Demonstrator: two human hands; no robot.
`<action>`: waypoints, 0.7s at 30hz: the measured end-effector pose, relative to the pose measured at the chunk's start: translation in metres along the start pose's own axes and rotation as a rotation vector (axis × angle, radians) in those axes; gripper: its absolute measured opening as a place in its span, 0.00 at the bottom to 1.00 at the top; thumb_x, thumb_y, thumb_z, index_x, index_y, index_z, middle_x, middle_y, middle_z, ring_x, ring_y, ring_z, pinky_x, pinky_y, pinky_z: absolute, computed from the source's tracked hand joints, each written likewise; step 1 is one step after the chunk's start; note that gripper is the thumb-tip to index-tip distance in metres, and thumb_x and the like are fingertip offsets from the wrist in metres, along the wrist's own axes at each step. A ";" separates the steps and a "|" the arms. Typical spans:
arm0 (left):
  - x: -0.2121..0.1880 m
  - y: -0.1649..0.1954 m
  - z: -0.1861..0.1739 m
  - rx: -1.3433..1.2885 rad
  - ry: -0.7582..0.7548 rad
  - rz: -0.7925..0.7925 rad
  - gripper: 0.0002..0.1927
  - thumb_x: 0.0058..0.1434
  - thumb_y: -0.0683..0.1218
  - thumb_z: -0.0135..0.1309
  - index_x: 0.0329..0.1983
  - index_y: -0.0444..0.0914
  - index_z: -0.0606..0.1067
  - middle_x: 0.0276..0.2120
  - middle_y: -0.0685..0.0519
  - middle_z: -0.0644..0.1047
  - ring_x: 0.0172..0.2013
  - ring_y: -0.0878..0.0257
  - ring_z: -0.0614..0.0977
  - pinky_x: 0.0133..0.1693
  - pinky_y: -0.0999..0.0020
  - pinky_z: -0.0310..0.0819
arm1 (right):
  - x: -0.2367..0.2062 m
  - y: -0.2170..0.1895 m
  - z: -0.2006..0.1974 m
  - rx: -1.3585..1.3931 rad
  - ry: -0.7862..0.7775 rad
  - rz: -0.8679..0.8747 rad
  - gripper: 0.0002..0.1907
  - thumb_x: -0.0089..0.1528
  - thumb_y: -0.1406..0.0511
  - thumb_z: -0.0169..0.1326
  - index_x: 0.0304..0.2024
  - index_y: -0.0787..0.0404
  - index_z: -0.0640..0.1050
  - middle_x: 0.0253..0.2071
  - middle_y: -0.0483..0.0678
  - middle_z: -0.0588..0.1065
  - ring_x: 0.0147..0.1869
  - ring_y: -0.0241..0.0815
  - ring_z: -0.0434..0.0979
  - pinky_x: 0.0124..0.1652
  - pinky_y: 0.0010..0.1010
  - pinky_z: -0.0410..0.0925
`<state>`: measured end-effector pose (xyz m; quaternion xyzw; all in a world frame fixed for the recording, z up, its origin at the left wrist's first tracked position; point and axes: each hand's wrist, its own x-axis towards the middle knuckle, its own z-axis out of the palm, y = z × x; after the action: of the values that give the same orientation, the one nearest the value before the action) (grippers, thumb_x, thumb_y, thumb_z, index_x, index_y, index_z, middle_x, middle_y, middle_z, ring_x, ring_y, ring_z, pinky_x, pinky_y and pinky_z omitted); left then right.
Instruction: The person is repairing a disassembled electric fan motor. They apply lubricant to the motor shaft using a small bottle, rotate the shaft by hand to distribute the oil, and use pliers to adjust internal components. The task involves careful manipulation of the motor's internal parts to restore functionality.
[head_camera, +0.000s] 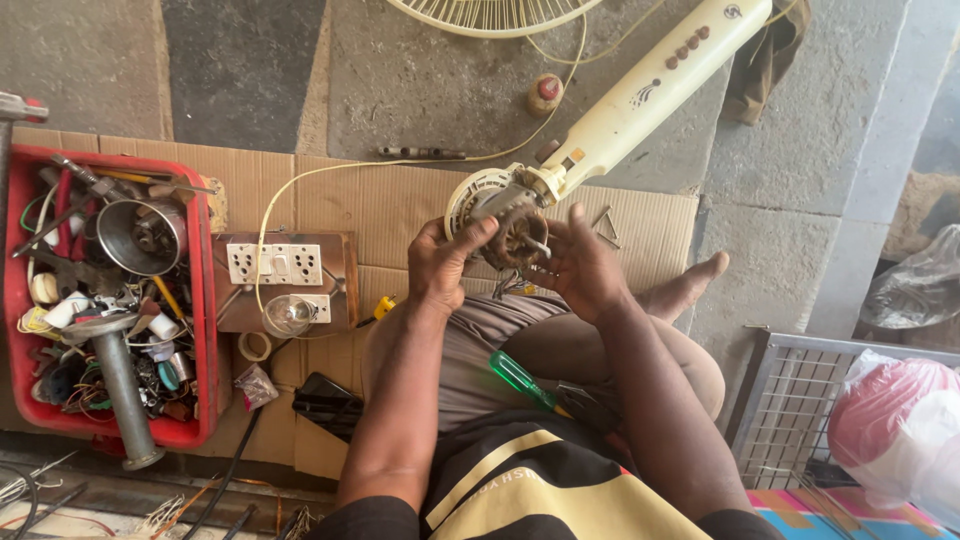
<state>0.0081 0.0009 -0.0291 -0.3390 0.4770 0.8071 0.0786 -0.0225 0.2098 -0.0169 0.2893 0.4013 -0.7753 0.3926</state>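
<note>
1. At the centre of the frame we held a fan motor (517, 235), its brown copper windings showing, just above our lap.
2. Our left hand (440, 265) was clamped on the motor's left side, thumb pressed against its casing.
3. Our right hand (580, 268) cupped the right side, fingers curled closed around the windings.
4. The motor sat at the lower end of a cream fan stand (640, 100) with a row of buttons, which ran to the upper right of the frame.
5. A green-handled screwdriver (520, 378) lay across our lap, below the hands.
6. Left of the hands, a wooden switchboard (285, 280) with sockets and a bulb rested on the cardboard sheet (380, 200).
7. At the far left stood a red crate (205, 350) full of tools and parts.
8. A wire basket (790, 400) occupied the lower right, and a fan grille (490, 15) showed at the top edge.
</note>
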 end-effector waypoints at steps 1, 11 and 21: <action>0.001 0.000 -0.002 0.032 -0.017 0.059 0.33 0.45 0.49 0.76 0.49 0.29 0.76 0.42 0.44 0.81 0.39 0.61 0.85 0.43 0.66 0.87 | 0.001 0.000 0.000 -0.040 0.017 0.015 0.44 0.65 0.39 0.41 0.66 0.68 0.66 0.63 0.61 0.71 0.64 0.53 0.73 0.59 0.48 0.70; 0.001 0.002 -0.008 0.173 -0.188 0.219 0.42 0.43 0.38 0.75 0.62 0.31 0.71 0.50 0.47 0.80 0.48 0.62 0.84 0.48 0.68 0.86 | 0.020 0.024 0.011 -0.226 0.086 -0.005 0.29 0.63 0.54 0.57 0.61 0.64 0.71 0.56 0.53 0.75 0.59 0.46 0.77 0.59 0.39 0.72; 0.004 -0.013 -0.015 0.073 -0.116 0.122 0.39 0.43 0.38 0.75 0.60 0.30 0.73 0.48 0.48 0.81 0.46 0.62 0.84 0.49 0.67 0.85 | 0.028 0.020 0.011 -0.198 0.084 0.135 0.31 0.63 0.48 0.54 0.60 0.61 0.72 0.55 0.52 0.74 0.58 0.52 0.77 0.55 0.49 0.71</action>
<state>0.0181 -0.0053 -0.0454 -0.2588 0.5205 0.8108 0.0692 -0.0212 0.1829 -0.0407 0.3078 0.4714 -0.6910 0.4535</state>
